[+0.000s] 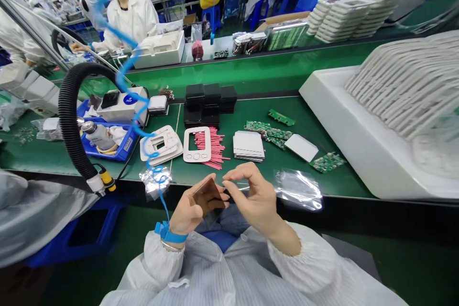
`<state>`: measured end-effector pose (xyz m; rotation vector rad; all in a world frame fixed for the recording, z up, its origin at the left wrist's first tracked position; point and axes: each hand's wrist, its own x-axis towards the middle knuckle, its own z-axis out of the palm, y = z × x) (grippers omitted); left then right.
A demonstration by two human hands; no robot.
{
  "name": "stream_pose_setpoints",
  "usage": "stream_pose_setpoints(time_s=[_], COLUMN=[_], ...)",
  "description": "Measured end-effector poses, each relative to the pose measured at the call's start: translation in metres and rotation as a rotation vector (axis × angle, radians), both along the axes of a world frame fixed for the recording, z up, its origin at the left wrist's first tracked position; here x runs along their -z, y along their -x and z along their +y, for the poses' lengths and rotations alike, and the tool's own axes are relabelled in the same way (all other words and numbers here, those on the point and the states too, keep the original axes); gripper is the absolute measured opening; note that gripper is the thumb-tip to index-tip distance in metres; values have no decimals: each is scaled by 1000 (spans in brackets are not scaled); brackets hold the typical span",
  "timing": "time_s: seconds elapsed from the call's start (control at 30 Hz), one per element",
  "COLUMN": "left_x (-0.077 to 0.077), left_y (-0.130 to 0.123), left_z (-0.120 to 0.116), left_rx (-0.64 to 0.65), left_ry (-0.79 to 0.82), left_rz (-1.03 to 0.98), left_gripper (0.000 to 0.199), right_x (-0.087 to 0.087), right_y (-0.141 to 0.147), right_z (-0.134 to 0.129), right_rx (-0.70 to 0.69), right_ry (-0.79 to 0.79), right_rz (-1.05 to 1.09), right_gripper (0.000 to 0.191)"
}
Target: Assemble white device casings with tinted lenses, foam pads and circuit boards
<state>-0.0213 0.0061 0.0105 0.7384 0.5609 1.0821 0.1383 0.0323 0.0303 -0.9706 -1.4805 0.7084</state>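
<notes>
Landmark for these notes: the stack of white cards (248, 143) on the green bench (251, 177). My left hand (189, 210) is closed on a dark, glossy panel (207, 195), thumb on the near side, and holds it tilted, nearer to me than the stack and off to its left. My right hand (255, 196) is up on the near side of the stack, thumb and forefinger brought together by the panel's upper right edge; cannot tell whether anything thin is pinched between them. Blue strap (172, 233) around my left wrist, coiled blue cord (138, 100) running up from it. Just left of the stack, pink strips (217, 148) fan out, partly beneath a white frame (197, 157) and showing through its window. Farther left, more white frames (165, 152) overlap; farther left again, a blue tray (124, 147) holds a bottle (97, 135). Beyond the stack and to its left, black blocks (201, 117) sit piled. To its right: green circuit boards (267, 130), one loose white card (301, 147), and, nearer me, clear plastic bags (299, 189) at the bench edge. Far right of the stack, a white foam tray (332, 119) carries a packed row of white housings (405, 86).
</notes>
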Motion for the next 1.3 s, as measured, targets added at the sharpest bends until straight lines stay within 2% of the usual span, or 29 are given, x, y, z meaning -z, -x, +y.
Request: stream_pose_setpoints(time_s=[0.07,0.17,0.67,1.0,1.3], left_x=[0,0,4,2,2], left_y=[-2,-4,-6,-6,-5], left_z=[-3,-5,-8,-8,-8], left_rx=[3,-14,-67,-49,-74], left_ry=[-2,6,-4,-28,18], left_rz=[4,12,88,37,106], left_gripper=[74,73,80,71,79], right_x=[-3,-6,-5,-4,-2], right_y=[7,15,17,16,16], right_z=[0,0,-4,-6,-7], right_rx=[-13,-19,64,64,46], right_ry=[-134,-195,-265,-251,-264], right_rz=[-87,-141,-203,-194,-229], right_gripper=[15,17,21,21,23])
